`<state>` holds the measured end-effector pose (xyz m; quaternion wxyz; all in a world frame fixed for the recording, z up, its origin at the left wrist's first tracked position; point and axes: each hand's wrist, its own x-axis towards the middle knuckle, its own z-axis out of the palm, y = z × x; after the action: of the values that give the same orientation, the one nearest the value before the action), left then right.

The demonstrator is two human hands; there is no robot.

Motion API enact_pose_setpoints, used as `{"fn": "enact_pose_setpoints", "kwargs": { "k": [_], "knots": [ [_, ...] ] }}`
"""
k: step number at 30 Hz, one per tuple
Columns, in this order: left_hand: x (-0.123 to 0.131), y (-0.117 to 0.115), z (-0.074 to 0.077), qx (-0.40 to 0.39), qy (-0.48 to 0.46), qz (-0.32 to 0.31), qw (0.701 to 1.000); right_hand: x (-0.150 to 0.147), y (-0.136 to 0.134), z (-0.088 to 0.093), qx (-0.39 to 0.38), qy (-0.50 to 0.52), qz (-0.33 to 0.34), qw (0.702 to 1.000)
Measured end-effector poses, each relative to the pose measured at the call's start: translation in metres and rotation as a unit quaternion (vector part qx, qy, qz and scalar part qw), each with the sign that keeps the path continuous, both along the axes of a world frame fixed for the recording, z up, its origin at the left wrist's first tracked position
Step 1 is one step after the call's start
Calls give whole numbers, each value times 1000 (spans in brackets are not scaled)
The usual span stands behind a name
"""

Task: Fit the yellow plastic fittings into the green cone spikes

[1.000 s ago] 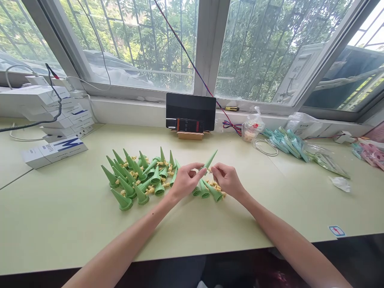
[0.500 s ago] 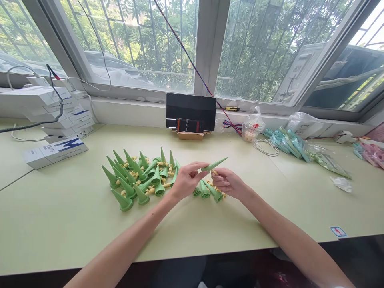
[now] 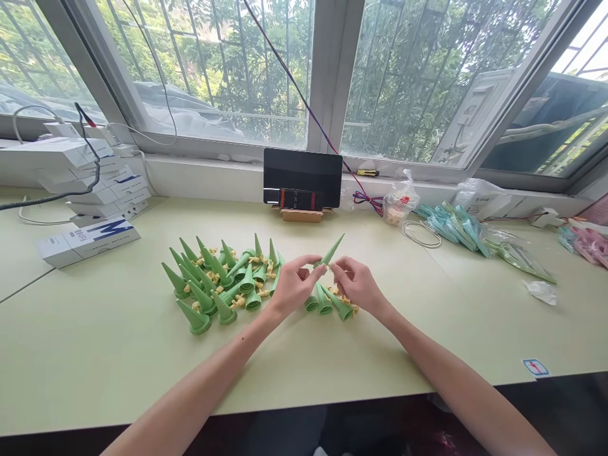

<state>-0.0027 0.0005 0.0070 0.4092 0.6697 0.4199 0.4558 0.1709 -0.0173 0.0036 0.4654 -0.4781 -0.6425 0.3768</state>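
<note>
A green plant-watering spike is pinched by its wide end in my left hand, its tip pointing up and to the right. My right hand meets it from the other side, with thumb and fingertips closed on a small yellow valve against the spike's side. Fingers cover most of that valve. Under my hands lie several green spikes with yellow valves. To the left, a large group of green spikes with yellow valves stands and lies on the table.
A phone showing a timer leans against a dark tablet by the window. White boxes sit at left. Along the back right are a bagged cup, a coiled cable and bagged teal parts.
The spike has swung from nearly flat to steeply upward. My right hand has shifted slightly left, bringing the yellow valve against the spike.
</note>
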Motion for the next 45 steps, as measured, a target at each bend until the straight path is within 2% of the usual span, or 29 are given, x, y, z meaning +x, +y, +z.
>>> {"fn": "enact_pose_setpoints", "kwargs": {
  "k": [5,14,18,21,25,29,31,36,45],
  "knots": [
    [0,1,-2,2,1,-3,1000,2,-1,-3,95,-112,-1,989],
    [2,0,-1,-14,-16,-8,1000,3,0,-7,146,-140,-4,979],
    [1,1,-2,-33,-21,-20,999,2,-2,-5,106,-103,-4,989],
    [0,2,-4,-40,-30,-33,998,2,-3,-2,26,-11,22,999],
    [-1,2,-4,-23,-24,-41,999,1,-2,2,-86,129,87,984],
    [-1,1,0,-7,-9,-41,999,1,0,3,-106,172,101,974],
    [-1,0,1,-3,2,-39,999,0,0,2,-83,156,80,981],
    [0,0,1,3,10,-27,1000,0,-2,0,30,51,6,998],
    [0,1,0,1,0,-7,1000,7,1,-4,159,-96,-19,982]
  ]
}}
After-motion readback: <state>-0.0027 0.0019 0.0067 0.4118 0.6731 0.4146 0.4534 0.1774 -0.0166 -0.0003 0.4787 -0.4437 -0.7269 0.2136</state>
